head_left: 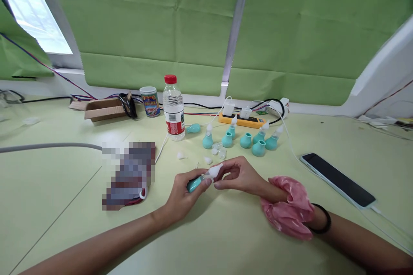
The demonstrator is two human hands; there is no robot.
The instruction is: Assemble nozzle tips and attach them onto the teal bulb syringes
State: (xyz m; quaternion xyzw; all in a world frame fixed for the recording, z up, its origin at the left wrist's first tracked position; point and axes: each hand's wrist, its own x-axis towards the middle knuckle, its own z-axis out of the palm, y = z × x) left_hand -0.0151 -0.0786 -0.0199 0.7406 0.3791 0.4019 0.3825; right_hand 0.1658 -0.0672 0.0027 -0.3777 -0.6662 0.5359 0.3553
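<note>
My left hand (185, 193) is wrapped round the teal bulb of a nasal aspirator (195, 184), which it holds tilted with its clear neck and white tip pointing up to the right. At that tip, the curled fingers of my right hand (237, 175) close in from the right and appear to touch it. Just beyond my hands lie loose white tips (208, 160) and small clear connectors (222, 153). Farther back stand several teal bulbs (258, 148), some bare and some fitted with a tip (279, 130). Another teal bulb (193, 128) lies on its side.
A water bottle (174, 116) with a red cap stands behind my left hand, near a can (150, 102) and an open cardboard box (106, 109). An orange power strip (241, 120) with cables lies at the back. On the right is a phone (338, 178); a blurred item (132, 176) lies left.
</note>
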